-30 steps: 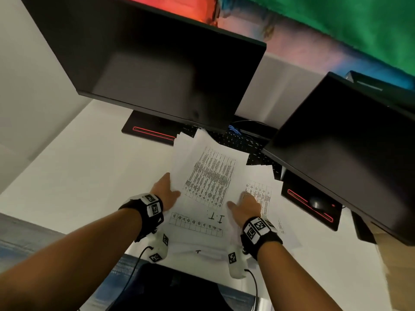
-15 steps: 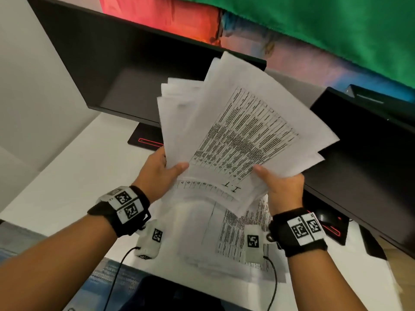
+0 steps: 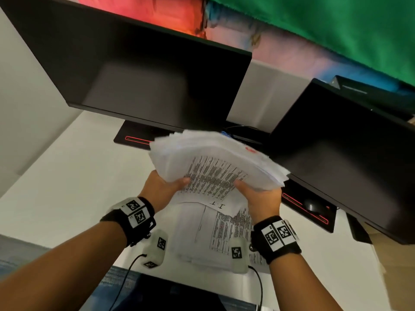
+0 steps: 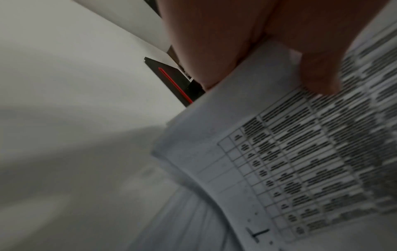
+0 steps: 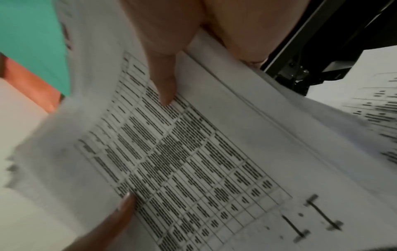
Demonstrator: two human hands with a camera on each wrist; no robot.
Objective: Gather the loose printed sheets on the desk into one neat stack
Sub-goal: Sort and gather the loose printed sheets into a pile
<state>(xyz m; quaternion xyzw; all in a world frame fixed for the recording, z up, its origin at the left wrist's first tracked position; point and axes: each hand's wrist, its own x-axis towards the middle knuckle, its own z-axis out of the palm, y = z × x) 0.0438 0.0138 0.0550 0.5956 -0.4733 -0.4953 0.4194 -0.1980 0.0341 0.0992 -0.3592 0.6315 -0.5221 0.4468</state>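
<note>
A thick bundle of printed sheets (image 3: pixel 215 167) is held above the white desk (image 3: pixel 67 187), its far edges fanned and blurred. The top sheet carries a dense table and the mark "I.T". My left hand (image 3: pixel 162 187) grips the bundle's left side, thumb on top (image 4: pixel 318 74). My right hand (image 3: pixel 260 196) grips its right side, thumb (image 5: pixel 165 81) pressed on the table print. More printed sheets (image 3: pixel 224 230) lie flat on the desk beneath the hands, near the front edge.
Two dark monitors stand behind: one at left centre (image 3: pixel 139 70), one at right (image 3: pixel 341 153). Their black bases with red stripes (image 3: pixel 134 138) (image 3: pixel 307 212) sit on the desk. A black keyboard lies behind the bundle, mostly hidden. A dark chair (image 3: pixel 170 297) is below the desk edge.
The hands lifted the sheets off the desk a second ago. Since then the bundle has tipped from nearly upright to flatter and lower, its sheets drawn closer together.
</note>
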